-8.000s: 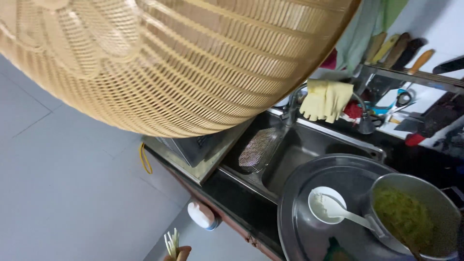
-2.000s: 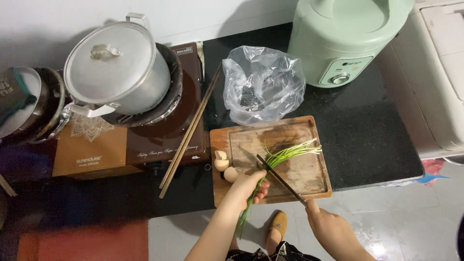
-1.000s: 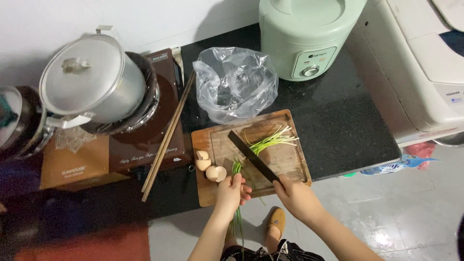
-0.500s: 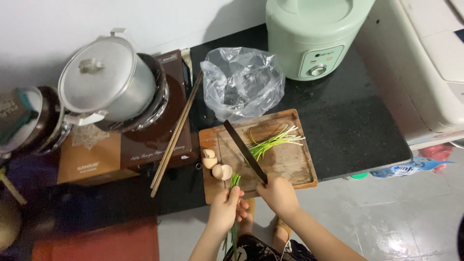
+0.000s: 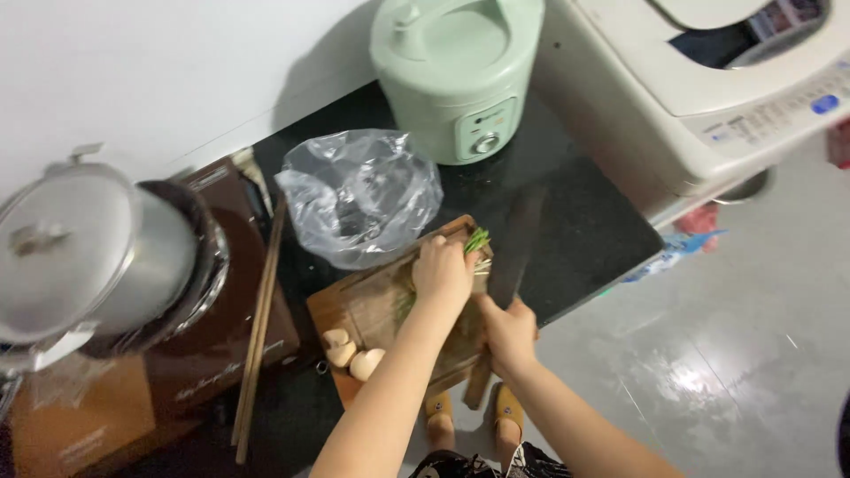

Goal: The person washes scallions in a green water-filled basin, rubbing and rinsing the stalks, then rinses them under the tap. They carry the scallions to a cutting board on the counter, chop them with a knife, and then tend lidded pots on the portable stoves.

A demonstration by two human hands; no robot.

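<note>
At the far left a lidded metal pot (image 5: 75, 257) sits on a brown cooktop (image 5: 221, 345), with a cardboard box (image 5: 62, 425) nearer. Long chopsticks (image 5: 259, 327) lie along the cooktop's right edge. Next comes the wooden cutting board (image 5: 367, 305), with pale garlic cloves (image 5: 350, 352) at its near left corner. A crumpled clear plastic bag (image 5: 359, 208) touches the board's far edge. The left hand (image 5: 443, 270), fingers curled together, presses down on the green onions (image 5: 476, 241) at the board's far right. The right hand (image 5: 506, 332) is clamped around the handle of a dark knife (image 5: 518, 243), its blade just beside the greens. A pale green rice cooker (image 5: 456, 75) stands beyond, with a white washing machine (image 5: 708, 88) at the right.
</note>
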